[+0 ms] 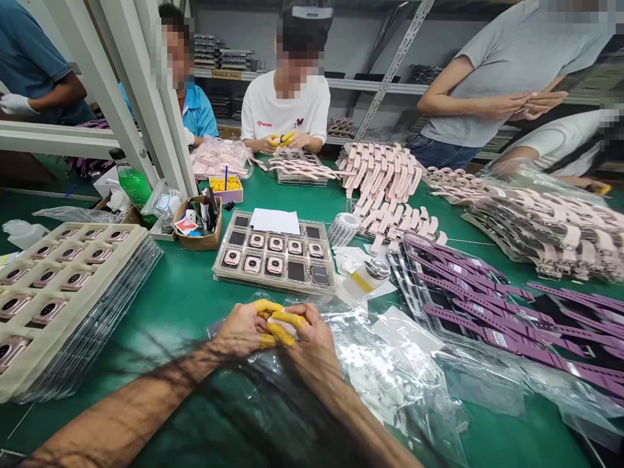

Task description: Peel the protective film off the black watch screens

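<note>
My left hand and my right hand meet above the near part of the green table, yellow finger cots on several fingertips. Both are closed in a pinch around something small with a whitish part showing; the fingers cover most of it. Just beyond them lies a clear tray holding pink watch bodies, some back up and some with dark screens up. A white paper rests on the tray's far edge. Under and right of my hands spreads clear plastic film.
Stacked trays of watch bodies stand left. Beyond are a cardboard box, a sticker roll and a metal-topped jar. Purple straps and pink straps lie right. Co-workers, including one in a white shirt, are across the table.
</note>
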Demonstrator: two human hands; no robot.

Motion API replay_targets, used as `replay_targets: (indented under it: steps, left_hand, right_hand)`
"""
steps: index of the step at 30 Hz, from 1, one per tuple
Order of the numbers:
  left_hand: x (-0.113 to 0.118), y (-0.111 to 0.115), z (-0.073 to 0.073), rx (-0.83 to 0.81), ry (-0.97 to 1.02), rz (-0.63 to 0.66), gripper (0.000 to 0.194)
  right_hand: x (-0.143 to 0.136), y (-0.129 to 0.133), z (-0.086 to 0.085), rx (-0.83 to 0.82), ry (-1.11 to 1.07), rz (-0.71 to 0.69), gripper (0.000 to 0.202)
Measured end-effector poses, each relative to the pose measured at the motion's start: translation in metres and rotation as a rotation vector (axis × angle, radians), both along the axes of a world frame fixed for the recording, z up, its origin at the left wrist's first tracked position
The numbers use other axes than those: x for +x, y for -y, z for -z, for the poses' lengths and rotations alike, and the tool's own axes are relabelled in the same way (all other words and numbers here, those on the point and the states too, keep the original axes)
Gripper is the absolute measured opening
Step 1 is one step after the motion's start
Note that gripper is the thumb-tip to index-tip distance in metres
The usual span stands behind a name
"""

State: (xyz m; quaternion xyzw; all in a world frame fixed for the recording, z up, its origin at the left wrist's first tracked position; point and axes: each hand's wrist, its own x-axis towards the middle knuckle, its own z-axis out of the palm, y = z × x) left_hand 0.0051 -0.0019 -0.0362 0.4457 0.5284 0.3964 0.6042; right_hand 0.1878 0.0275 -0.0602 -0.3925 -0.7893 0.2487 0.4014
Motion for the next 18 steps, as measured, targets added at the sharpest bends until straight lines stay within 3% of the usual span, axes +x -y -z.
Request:
replay_targets:
  steps: [4, 9, 13, 18]
  left_hand:
    - [0.001, -0.001, -0.005, -0.004, -0.026, -0.075, 0.059]
    - [0.000, -0.002, -0.005, 0.022, 0.014, -0.085, 0.062]
    - [0.000, -0.003, 0.000, 0.031, -0.017, -0.057, 0.062]
    - [0.001, -0.003, -0.001, 0.052, -0.051, -0.035, 0.059]
  right_hand:
    - [-0.002, -0.001, -0.003, -0.002, -0.054, 0.111, 0.011]
    - [0.002, -0.006, -0.012, 0.062, -0.031, -0.056, 0.012]
    - [0.005, -0.012, -0.014, -0.012, -0.016, 0.041, 0.012]
    - [0.006, -0.014, -0.014, 0.065, -0.001, -0.019, 0.016]
